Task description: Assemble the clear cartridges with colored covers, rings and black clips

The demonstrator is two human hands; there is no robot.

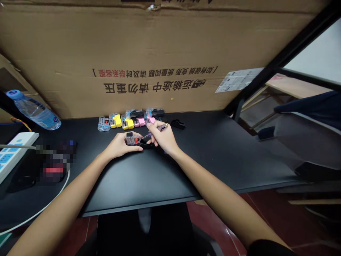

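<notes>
Near the middle of the table, my left hand (119,145) is closed around a small clear plastic device (132,139) with a red part inside and a black block on top. Pinched in my right hand (165,138) is a slim screwdriver-like tool (161,127) with a partly see-through handle. Its dark shaft slants down to the left, its tip close to the device's right side; whether they touch I cannot tell. Behind my hands stands a row of similar devices, some with yellow parts (115,121), others with pink parts (139,122) or black tops (136,113).
A loose black piece (178,124) lies right of the row. A large cardboard panel (160,42) walls off the back of the black table (213,153). At left are a water bottle (37,110), a white power strip (17,153) and a pale cable (66,177).
</notes>
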